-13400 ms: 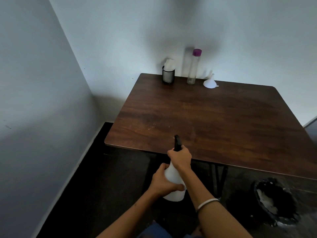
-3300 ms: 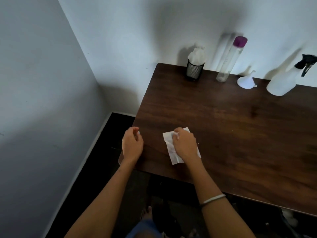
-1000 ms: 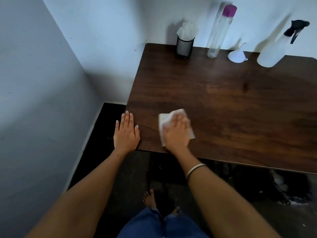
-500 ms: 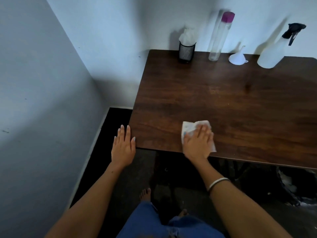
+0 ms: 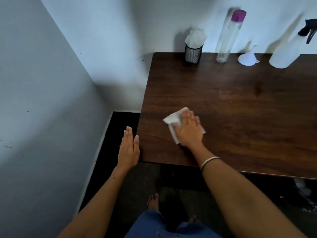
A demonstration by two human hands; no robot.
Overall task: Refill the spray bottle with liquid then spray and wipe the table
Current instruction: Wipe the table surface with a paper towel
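My right hand (image 5: 188, 129) lies flat on a white tissue (image 5: 172, 120), pressing it onto the dark wooden table (image 5: 240, 109) near its front left part. My left hand (image 5: 129, 148) is flat with fingers together, held beside the table's front left corner and holding nothing. The white spray bottle (image 5: 286, 52) with a black trigger head stands at the back right against the wall. Left of it lies a white funnel (image 5: 247, 58), and then a tall clear bottle (image 5: 228, 36) with a purple cap.
A black mesh cup (image 5: 193, 54) stuffed with white tissues stands at the table's back left. Walls close off the left and the back. The floor below is dark, with my bare feet under the table's front edge.
My right hand has slid the tissue away from the front edge, further onto the table. My left hand stays flat by the front left corner. The view has shifted left.
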